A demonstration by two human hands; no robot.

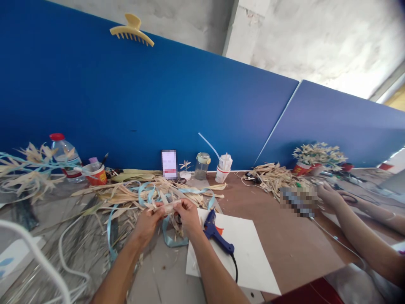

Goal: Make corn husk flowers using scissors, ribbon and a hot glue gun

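Observation:
A pale strip of dried husk is stretched between my two hands, above a heap of similar strips. My left hand pinches its left end with closed fingers. On the other end, my right hand is closed, thumb and fingers pressed together. A small dark thing shows by the right fingers, too unclear to name. Light blue ribbon curls on the table below the hands. Just right of my right forearm, a blue glue gun lies on a white sheet.
Dried husk strips cover the table's left part. Behind stand a phone, a glass jar, a paper cup and a plastic bottle. A white cable loops at left. Another person's arms reach in at right.

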